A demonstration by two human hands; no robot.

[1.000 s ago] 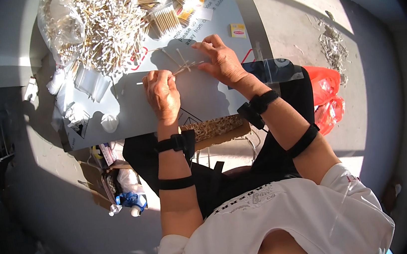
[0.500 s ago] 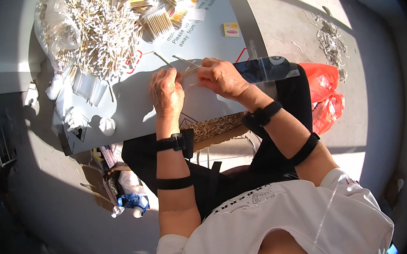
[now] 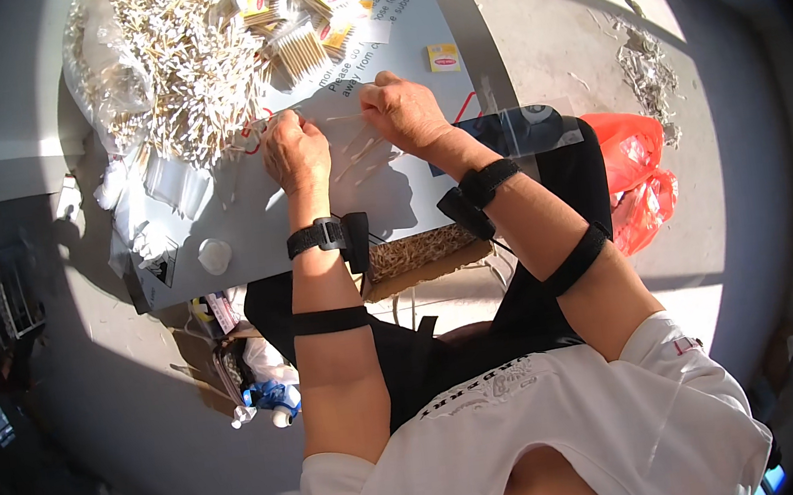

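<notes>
My right hand [image 3: 404, 117] is closed above the table, and a thin pale cotton swab [image 3: 341, 118] sticks out from its fingertips to the left. To its left, my left hand [image 3: 298, 153] is closed with curled fingers; whatever they pinch is too small to make out. Between and below the hands, a few loose cotton swabs [image 3: 364, 151] lie on the grey tabletop [image 3: 258, 234]. Beyond my left hand rises a large heap of cotton swabs [image 3: 190, 66]. Several clear packs of swabs with yellow labels [image 3: 329, 1] are piled at the far side.
A clear plastic bag [image 3: 116, 59] edges the heap, with clear pouches [image 3: 179, 186] below it. A yellow card [image 3: 442, 57] lies at the right, a white round object [image 3: 214, 257] near the left front. Red plastic bags [image 3: 638, 181] stand on the floor; a swab-filled box [image 3: 422, 252] sits under the table edge.
Both hands have moved farther away and apart, the left one toward the heap. The swabs that were between the fingers now lie partly loose on the tabletop.
</notes>
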